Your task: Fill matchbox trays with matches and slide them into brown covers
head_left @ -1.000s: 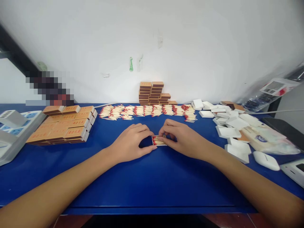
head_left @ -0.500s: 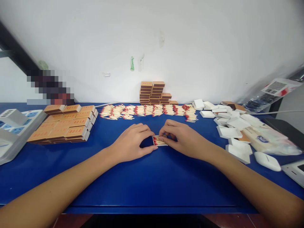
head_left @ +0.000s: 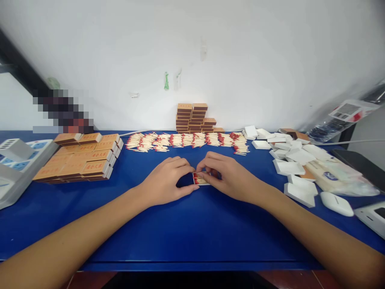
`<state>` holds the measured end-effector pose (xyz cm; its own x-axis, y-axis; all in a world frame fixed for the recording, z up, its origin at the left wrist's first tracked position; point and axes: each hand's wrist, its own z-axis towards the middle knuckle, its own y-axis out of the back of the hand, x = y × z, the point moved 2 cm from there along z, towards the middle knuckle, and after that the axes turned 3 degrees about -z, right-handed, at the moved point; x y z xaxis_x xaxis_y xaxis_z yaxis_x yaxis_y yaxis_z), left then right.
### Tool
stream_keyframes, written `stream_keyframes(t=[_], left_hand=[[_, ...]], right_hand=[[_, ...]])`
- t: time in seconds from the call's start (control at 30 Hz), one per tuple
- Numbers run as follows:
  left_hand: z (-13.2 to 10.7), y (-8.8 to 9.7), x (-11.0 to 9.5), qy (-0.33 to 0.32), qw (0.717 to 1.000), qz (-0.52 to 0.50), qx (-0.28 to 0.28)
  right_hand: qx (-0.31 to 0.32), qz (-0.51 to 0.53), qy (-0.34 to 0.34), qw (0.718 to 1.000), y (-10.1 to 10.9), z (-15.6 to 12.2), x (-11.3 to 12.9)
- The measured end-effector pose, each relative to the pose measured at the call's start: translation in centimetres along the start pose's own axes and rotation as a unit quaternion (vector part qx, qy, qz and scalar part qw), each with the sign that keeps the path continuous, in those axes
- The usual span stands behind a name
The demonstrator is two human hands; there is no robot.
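Right hand (head_left: 230, 177) slid left, fingertips now pinching more of small white cardboard tray of red-tipped matches (head_left: 199, 179); left hand (head_left: 167, 181) curled, gripping its left end.

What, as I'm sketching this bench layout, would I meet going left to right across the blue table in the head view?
Grey-and-white plastic power strip, block of tan cardboard matchboxes, left hand, small open tray of red-tipped matches, right hand, heap of white card trays, white oval plastic device.
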<state>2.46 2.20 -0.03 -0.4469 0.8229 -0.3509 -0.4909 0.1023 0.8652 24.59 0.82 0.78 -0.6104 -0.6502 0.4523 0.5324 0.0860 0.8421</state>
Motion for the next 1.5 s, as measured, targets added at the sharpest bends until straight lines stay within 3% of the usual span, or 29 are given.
stream_keyframes(t=[0.17,0.4,0.77,1.0,1.5], left_hand=[[0.0,0.1,0.0,0.004,1.000,-0.005,0.004],[0.0,0.0,0.0,0.004,1.000,-0.002,0.006],[0.0,0.1,-0.1,0.004,1.000,-0.007,0.004],[-0.1,0.1,-0.1,0.006,1.000,-0.003,0.002],[0.0,0.0,-0.1,0.008,1.000,-0.001,0.009]], right_hand=[[0.017,0.033,0.063,0.997,0.2,-0.2,0.4],[0.005,-0.013,0.072,0.997,0.2,-0.3,-0.2],[0.011,-0.028,0.029,0.999,1.1,-0.4,0.2],[0.055,-0.014,-0.009,0.998,1.1,-0.3,0.0],[0.074,0.030,0.023,0.997,1.1,-0.4,-0.3]])
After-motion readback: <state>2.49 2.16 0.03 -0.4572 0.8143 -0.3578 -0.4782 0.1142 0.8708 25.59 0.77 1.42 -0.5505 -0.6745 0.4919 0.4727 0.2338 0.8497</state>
